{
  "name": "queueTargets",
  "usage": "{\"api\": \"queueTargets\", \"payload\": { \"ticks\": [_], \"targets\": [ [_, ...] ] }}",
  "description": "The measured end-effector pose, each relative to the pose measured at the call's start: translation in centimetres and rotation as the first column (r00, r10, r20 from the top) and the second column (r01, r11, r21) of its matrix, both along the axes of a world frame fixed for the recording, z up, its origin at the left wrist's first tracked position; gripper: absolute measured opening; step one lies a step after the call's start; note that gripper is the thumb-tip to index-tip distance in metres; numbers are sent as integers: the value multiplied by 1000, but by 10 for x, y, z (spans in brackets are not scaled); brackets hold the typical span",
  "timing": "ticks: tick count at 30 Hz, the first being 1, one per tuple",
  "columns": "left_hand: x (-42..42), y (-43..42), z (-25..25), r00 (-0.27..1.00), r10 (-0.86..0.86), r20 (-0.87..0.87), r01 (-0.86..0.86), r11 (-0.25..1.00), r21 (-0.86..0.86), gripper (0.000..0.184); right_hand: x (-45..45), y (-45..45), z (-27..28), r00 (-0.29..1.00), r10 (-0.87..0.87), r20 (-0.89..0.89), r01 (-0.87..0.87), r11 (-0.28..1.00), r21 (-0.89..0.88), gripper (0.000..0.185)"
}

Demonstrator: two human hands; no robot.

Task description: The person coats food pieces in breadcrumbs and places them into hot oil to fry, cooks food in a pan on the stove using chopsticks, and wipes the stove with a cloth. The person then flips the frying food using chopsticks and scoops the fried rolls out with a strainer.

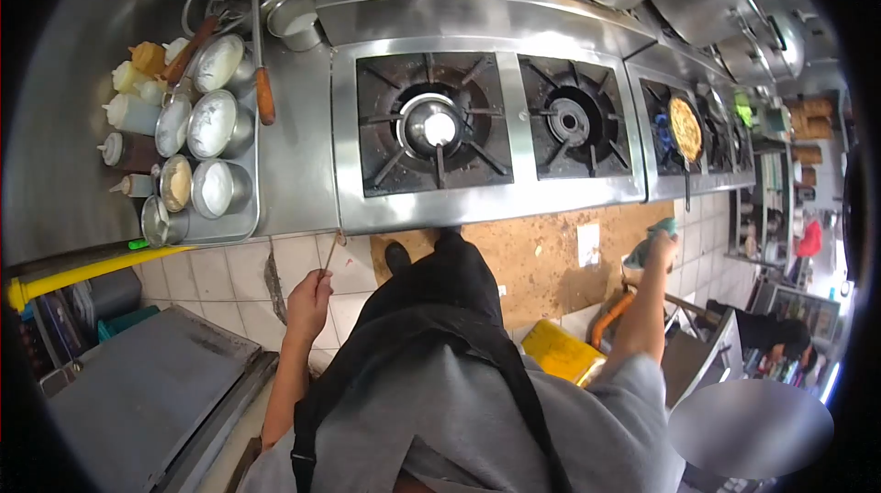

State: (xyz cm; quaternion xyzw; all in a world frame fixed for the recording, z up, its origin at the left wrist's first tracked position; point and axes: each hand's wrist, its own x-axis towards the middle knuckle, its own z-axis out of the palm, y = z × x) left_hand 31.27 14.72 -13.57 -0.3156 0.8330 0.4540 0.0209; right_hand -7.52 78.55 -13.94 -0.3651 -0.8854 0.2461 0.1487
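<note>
My left hand is closed around a thin rod with a small loop at its tip, in front of the counter's edge. Out to the right, my right hand grips a green cloth over the floor. Something pale shows just below the cloth, and I cannot make out whether the hand holds it too. Beyond that hand, a pan with a flat browned food sits on a burner, its handle pointing toward my side.
A round steel vessel rests on the left burner. On the left counter, a tray bears several tubs, beside squeeze bottles and a long-handled ladle. A yellow container stands low at right. Another person is far right.
</note>
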Motion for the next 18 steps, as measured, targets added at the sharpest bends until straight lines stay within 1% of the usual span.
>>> {"api": "queueTargets", "payload": {
  "ticks": [1, 2, 3, 4, 5, 6, 7, 8, 9, 10, 11, 12, 13, 14, 15, 16, 18],
  "targets": [
    [-17, 2, 14, 1000, 21, 3, -21, 1000, -17, 26, 1, -1, 6, 988, 101, -118, -129, 957, -258, 33],
    [-37, 4, 30, 999, -39, -3, 38, 998, -49, 26, -5, -6, 12, 953, 172, -251, -278, 829, -485, 31],
    [-55, 7, 45, 995, -98, -2, 97, 992, -78, 26, 7, -63, 52, 943, 261, -205, -332, 771, -544, 27],
    [-72, 9, 59, 998, -70, 2, 70, 993, -96, 26, 3, -64, 33, 903, 359, -237, -430, 741, -515, 26],
    [-92, 11, 71, 995, -98, -32, 95, 992, -82, 25, 7, -101, 39, 861, 412, -297, -508, 672, -539, 28],
    [-109, 13, 79, 989, -127, -71, 123, 990, -68, 25, 7, -134, 42, 809, 502, -306, -586, 642, -495, 32],
    [-125, 15, 82, 991, -106, -80, 99, 991, -86, 25, -1, -153, 25, 776, 567, -275, -601, 535, -593, 41],
    [-140, 16, 82, 986, -121, -117, 112, 990, -83, 24, -5, -191, 30, 606, 791, -82, -786, 580, -216, 54],
    [-152, 20, 85, 979, -136, -155, 125, 989, -80, 23, -10, -229, 51, 309, 946, -100, -923, 323, 208, 66],
    [-167, 26, 94, 978, -110, -174, 94, 991, -99, 23, -14, -261, 58, 272, 947, -174, -933, 304, 195, 62],
    [-184, 34, 108, 956, -208, -205, 186, 975, -124, 24, -12, -288, 62, 259, 938, -229, -961, 274, 37, 59],
    [-199, 42, 119, 925, -307, -225, 279, 949, -148, 25, -5, -321, 99, 311, 916, -252, -825, 128, -551, 59],
    [-214, 50, 125, 887, -378, -264, 338, 923, -185, 24, 1, -341, 110, 296, 852, -432, -674, -134, -727, 52],
    [-228, 57, 130, 842, -450, -297, 397, 890, -224, 23, 5, -358, 137, 242, 848, -472, -559, -276, -782, 45],
    [-239, 64, 138, 801, -483, -353, 422, 874, -241, 22, 5, -371, 149, 208, 839, -503, -472, -364, -803, 39],
    [-246, 69, 140, 778, -497, -383, 403, 864, -302, 20, 6, -383, 148, 207, 821, -531, -472, -392, -790, 28],
    [-256, 70, 152, 788, -520, -330, 457, 852, -254, 19, 0, -394, 153, 207, 830, -519, -456, -387, -801, 20]
  ]
}}
